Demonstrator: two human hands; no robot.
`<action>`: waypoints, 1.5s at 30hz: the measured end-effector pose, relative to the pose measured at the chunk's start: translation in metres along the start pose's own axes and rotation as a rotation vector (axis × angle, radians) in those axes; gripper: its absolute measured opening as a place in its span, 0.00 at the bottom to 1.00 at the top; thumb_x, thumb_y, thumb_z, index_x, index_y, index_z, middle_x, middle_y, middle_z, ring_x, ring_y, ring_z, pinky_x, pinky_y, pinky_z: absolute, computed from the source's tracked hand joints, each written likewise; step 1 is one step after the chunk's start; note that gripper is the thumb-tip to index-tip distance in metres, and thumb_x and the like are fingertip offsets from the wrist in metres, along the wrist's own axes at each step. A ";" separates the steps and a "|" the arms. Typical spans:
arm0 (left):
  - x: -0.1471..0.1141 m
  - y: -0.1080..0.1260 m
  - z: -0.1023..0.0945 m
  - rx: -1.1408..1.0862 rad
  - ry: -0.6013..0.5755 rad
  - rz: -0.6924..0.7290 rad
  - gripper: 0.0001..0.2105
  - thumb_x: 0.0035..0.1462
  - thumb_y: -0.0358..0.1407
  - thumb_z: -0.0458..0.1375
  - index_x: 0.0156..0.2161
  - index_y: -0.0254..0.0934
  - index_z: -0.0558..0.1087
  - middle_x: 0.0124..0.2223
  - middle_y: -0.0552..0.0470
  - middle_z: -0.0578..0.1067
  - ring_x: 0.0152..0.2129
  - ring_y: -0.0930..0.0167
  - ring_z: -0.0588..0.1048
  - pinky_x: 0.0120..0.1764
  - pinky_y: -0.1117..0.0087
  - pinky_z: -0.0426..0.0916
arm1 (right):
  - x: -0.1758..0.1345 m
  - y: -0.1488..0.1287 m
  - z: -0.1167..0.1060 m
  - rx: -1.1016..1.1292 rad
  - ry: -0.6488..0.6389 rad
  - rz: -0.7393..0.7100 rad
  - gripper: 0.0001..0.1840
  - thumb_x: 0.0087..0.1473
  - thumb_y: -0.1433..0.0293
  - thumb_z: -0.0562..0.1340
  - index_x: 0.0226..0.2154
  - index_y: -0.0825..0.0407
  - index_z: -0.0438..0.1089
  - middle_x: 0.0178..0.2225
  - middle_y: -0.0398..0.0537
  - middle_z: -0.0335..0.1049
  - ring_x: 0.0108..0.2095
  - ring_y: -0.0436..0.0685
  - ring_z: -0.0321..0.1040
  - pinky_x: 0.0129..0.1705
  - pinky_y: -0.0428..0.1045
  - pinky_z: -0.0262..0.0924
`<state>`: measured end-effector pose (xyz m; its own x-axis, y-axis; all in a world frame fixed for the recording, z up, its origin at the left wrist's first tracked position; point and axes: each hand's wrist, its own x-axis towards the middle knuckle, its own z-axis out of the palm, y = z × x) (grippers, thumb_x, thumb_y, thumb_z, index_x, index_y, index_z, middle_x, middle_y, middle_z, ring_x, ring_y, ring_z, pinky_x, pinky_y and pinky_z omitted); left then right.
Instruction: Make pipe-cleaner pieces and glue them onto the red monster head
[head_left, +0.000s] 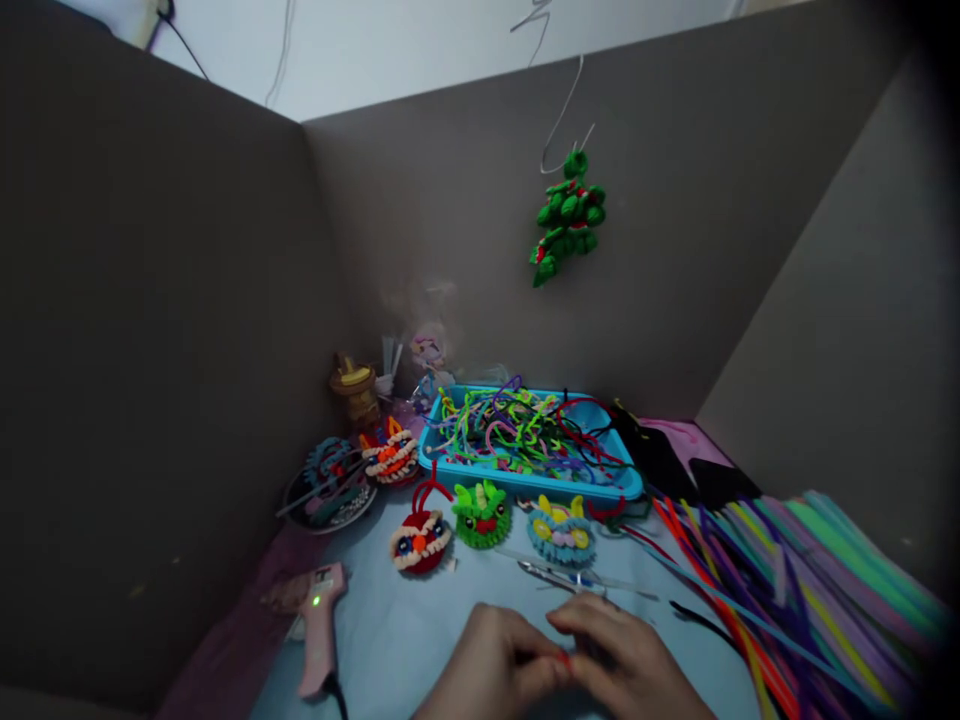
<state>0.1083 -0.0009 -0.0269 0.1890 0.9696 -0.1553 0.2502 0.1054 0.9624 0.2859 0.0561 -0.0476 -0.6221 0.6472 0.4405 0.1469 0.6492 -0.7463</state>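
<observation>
At the bottom of the view my left hand (495, 655) and my right hand (626, 655) meet, fingers bent and tips pinched together. A small red piece (564, 660) shows between the fingertips; most of it is hidden, so its exact kind is unclear. Just beyond the hands lies a metal tool (551, 575), perhaps scissors or tweezers. Three fuzzy pipe-cleaner animal heads sit in a row farther back: a red and cream one (420, 543), a green one (482, 515) and a blue and yellow one (561, 532).
A pink glue gun (320, 630) with a green light lies left. Behind are a metal bowl (337, 515), an orange and cream head (390, 455) and a blue tray (525, 482) of pipe-cleaner scraps. Bundled pipe cleaners (817, 590) spread right. A green ornament (568, 215) hangs on the grey partition.
</observation>
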 end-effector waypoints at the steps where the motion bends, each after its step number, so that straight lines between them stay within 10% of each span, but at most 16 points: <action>1: -0.001 0.002 0.001 0.076 0.006 0.028 0.17 0.51 0.47 0.58 0.30 0.35 0.81 0.23 0.49 0.75 0.22 0.71 0.66 0.27 0.73 0.56 | -0.001 0.003 -0.001 -0.008 -0.025 0.003 0.17 0.46 0.79 0.63 0.39 0.45 0.71 0.31 0.43 0.74 0.31 0.54 0.72 0.32 0.44 0.68; 11: -0.004 0.011 0.016 0.175 0.180 0.045 0.14 0.55 0.39 0.54 0.30 0.33 0.80 0.27 0.44 0.76 0.25 0.69 0.70 0.30 0.72 0.59 | -0.004 0.002 -0.006 -0.113 0.065 -0.053 0.18 0.49 0.78 0.63 0.42 0.44 0.70 0.34 0.44 0.75 0.35 0.54 0.73 0.36 0.44 0.69; 17: 0.003 0.015 0.011 -0.272 0.103 -0.119 0.20 0.49 0.49 0.57 0.30 0.29 0.77 0.19 0.55 0.66 0.17 0.77 0.58 0.22 0.75 0.54 | -0.001 -0.018 -0.005 -0.125 0.268 -0.020 0.09 0.53 0.71 0.62 0.39 0.48 0.72 0.36 0.49 0.71 0.35 0.55 0.71 0.35 0.47 0.68; 26: 0.005 0.005 0.010 -0.331 -0.007 -0.171 0.23 0.48 0.52 0.58 0.30 0.28 0.76 0.20 0.56 0.63 0.18 0.77 0.56 0.23 0.75 0.51 | -0.001 -0.021 -0.001 -0.286 0.070 -0.057 0.09 0.57 0.73 0.58 0.37 0.49 0.73 0.29 0.47 0.68 0.31 0.54 0.65 0.33 0.49 0.63; 31: -0.001 0.015 0.010 -0.511 -0.015 -0.252 0.21 0.47 0.45 0.61 0.43 0.31 0.76 0.23 0.56 0.62 0.19 0.78 0.55 0.21 0.76 0.51 | -0.005 -0.015 0.008 -0.269 0.164 -0.053 0.11 0.56 0.77 0.57 0.40 0.50 0.71 0.32 0.48 0.69 0.34 0.54 0.65 0.37 0.50 0.64; 45: -0.005 0.019 0.013 -0.668 -0.031 -0.296 0.16 0.46 0.36 0.62 0.41 0.28 0.77 0.21 0.52 0.68 0.19 0.77 0.65 0.20 0.78 0.56 | -0.004 -0.013 0.019 -0.168 0.265 0.035 0.08 0.54 0.78 0.55 0.31 0.51 0.68 0.28 0.46 0.66 0.33 0.54 0.65 0.35 0.50 0.62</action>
<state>0.1242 -0.0066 -0.0103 0.2328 0.8741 -0.4264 -0.3354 0.4837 0.8084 0.2724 0.0373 -0.0492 -0.3955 0.7374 0.5476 0.3036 0.6676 -0.6798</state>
